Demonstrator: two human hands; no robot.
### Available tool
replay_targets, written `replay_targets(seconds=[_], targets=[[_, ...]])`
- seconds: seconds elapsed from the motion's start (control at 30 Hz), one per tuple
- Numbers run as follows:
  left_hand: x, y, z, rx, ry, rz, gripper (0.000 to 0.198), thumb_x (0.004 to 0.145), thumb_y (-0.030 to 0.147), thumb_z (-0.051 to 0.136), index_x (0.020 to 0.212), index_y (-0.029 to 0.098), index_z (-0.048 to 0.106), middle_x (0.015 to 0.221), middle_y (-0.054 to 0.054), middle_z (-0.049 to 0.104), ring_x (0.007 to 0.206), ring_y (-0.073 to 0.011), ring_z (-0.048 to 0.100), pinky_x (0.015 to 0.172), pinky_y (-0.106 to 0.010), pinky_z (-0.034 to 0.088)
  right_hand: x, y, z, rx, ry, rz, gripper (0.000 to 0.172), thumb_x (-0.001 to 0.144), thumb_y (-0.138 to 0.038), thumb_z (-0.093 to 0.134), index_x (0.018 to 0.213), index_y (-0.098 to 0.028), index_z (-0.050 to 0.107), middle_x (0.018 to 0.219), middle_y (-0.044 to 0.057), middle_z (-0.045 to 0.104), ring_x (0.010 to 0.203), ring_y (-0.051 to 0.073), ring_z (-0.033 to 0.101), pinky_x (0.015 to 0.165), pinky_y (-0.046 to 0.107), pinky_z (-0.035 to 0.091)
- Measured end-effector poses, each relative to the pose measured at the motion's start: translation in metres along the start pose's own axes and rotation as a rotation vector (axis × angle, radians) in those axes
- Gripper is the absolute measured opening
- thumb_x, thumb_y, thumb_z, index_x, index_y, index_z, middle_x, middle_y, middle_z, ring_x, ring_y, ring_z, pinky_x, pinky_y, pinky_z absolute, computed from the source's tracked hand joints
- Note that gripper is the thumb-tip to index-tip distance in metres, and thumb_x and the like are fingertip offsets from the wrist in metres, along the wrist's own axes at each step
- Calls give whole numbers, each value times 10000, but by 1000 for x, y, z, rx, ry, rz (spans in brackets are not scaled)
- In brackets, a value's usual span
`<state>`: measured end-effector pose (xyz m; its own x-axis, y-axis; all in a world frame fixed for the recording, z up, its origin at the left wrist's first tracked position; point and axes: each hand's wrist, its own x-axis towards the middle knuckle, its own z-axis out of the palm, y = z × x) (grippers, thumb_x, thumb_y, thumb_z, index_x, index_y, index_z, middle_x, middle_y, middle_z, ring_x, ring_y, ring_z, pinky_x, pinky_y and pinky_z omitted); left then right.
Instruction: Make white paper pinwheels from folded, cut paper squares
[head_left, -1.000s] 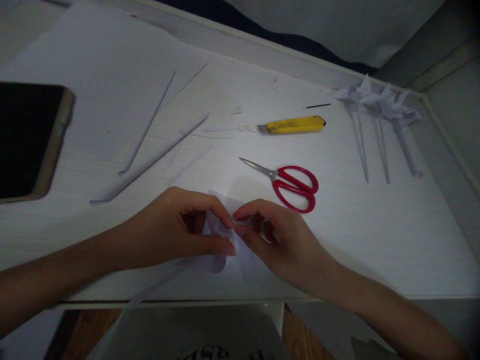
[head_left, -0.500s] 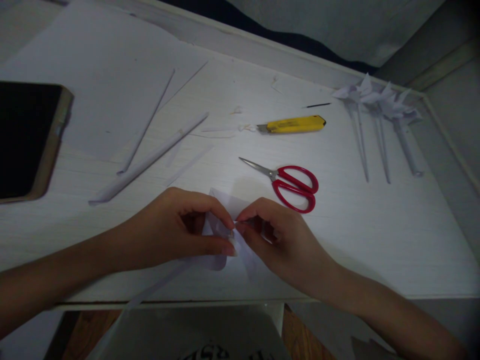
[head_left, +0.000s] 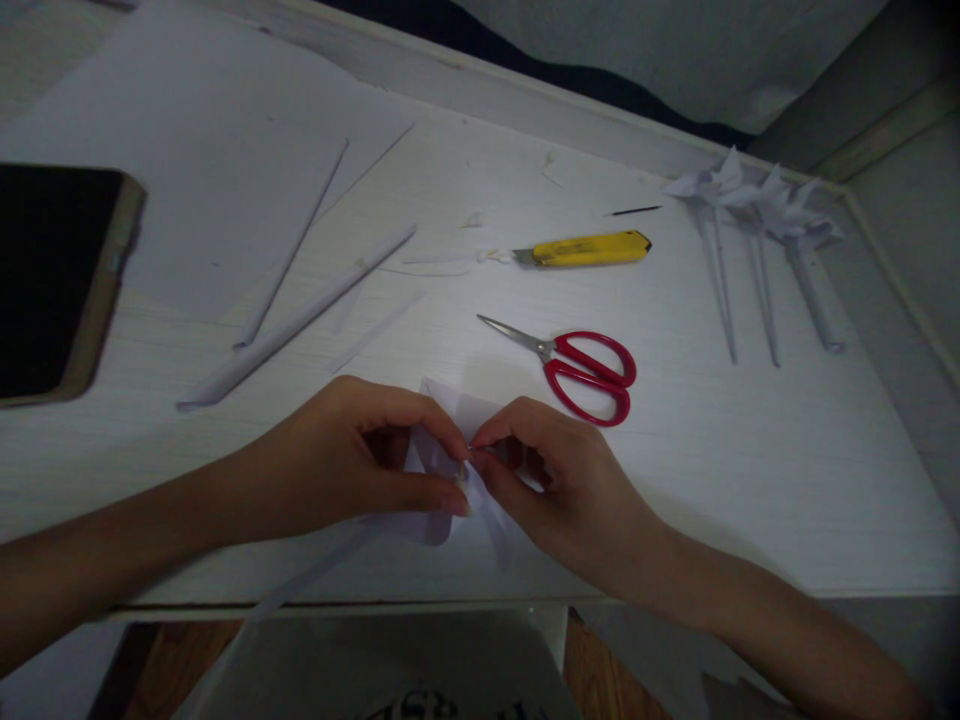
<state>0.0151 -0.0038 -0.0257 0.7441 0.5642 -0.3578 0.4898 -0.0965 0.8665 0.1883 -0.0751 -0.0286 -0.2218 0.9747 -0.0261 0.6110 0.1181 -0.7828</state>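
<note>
Both hands meet over a folded white paper piece [head_left: 439, 455] near the front edge of the white table [head_left: 750, 470]. My left hand [head_left: 352, 455] pinches the paper between thumb and forefinger. My right hand [head_left: 555, 480] pinches the same paper from the other side, fingertips touching the left hand's. A thin rolled paper stick [head_left: 315, 570] runs from the piece down to the left, past the table edge. Red-handled scissors [head_left: 581, 368] lie closed just beyond my right hand.
A yellow utility knife [head_left: 589, 249] lies behind the scissors. Rolled paper sticks [head_left: 296, 315] and strips lie at centre left on a large white sheet [head_left: 187, 160]. A dark phone [head_left: 52, 275] sits at the far left. Finished paper pinwheels [head_left: 757, 205] lie at the back right.
Almost nothing moved. My right hand's fingers shifted slightly on the paper, and the loose flap under them drew in a little.
</note>
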Motion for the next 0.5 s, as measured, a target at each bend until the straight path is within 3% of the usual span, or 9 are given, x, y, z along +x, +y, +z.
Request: replay_targets(seconds=[0.5], targets=[[0,4,-2,42,-4,-44,316,579,368,687,816,194,575,444,85,441,395,-54,414,369,-130,322,0,0,3,107,15,37,162,724,-98,508,854,-187,548,668,-32,539,551,70,454,500,196,357]])
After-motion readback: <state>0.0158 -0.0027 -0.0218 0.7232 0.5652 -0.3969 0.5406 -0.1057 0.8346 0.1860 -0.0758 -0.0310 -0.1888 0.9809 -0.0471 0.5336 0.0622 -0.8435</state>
